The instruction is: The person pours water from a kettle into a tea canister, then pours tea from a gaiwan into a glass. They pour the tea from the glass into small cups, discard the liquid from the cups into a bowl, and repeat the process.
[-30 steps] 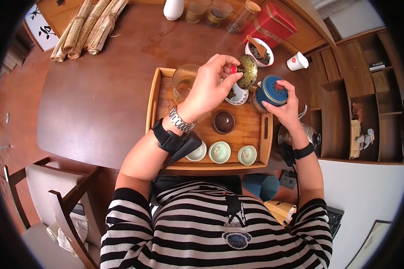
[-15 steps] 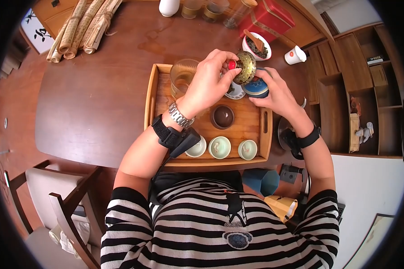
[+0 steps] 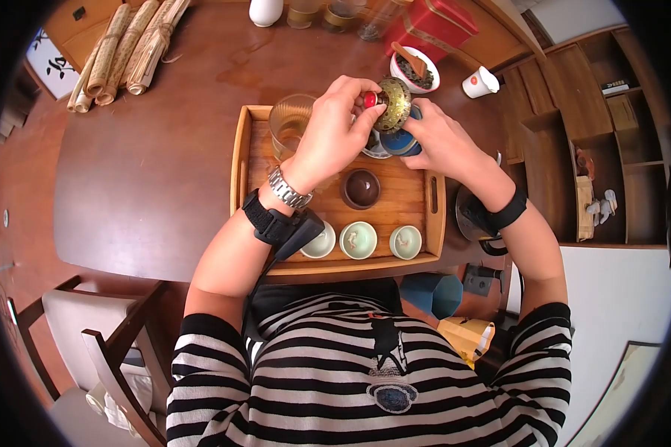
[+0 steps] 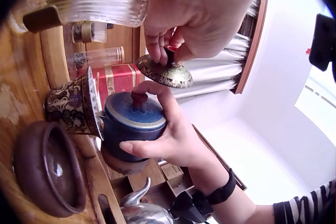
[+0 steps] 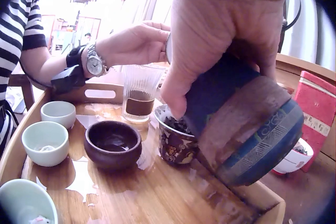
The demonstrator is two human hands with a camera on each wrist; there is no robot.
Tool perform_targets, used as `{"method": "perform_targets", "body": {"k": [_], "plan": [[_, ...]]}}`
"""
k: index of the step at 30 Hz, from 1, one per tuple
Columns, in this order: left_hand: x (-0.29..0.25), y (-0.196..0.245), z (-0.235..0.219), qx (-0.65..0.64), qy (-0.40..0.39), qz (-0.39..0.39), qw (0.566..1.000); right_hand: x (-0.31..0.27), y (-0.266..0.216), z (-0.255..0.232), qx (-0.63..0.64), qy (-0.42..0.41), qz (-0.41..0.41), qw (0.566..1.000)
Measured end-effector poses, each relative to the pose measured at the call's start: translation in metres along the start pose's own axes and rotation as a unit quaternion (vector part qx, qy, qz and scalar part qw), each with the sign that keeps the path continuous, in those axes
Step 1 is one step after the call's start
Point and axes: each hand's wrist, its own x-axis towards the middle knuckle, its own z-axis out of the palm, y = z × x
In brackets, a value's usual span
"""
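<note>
My left hand (image 3: 343, 123) pinches the red knob of an ornate gold-and-dark lid (image 3: 395, 106), holding it up above the tray. In the left wrist view the lid (image 4: 167, 74) hangs clear of the pot. My right hand (image 3: 449, 141) grips a blue teapot (image 5: 257, 134) with a brown band, a finger against its red-brown lid knob (image 4: 139, 99). The teapot is tilted, its short spout right at the rim of a dark patterned cup (image 5: 178, 148). Tea leaves (image 5: 177, 124) show inside that cup.
On the wooden tray (image 3: 238, 160) stand a dark brown bowl (image 3: 361, 188), several pale green cups (image 3: 358, 240) and a ribbed glass pitcher (image 5: 137, 98) with brown liquid. Behind are a white bowl of tea leaves (image 3: 423, 78), a red tin (image 3: 440, 26) and a paper cup (image 3: 480, 83).
My right hand has brought the teapot leftward and tipped it over the patterned cup. My left hand still holds the lid up, and the view has shifted slightly.
</note>
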Motion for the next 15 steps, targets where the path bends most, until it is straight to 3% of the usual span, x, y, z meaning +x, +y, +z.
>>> {"method": "perform_targets", "body": {"k": [15], "plan": [[0.0, 0.001, 0.0, -0.02, 0.015, -0.008, 1.0, 0.011, -0.002, -0.01, -0.062, -0.034, -0.04, 0.997]]}}
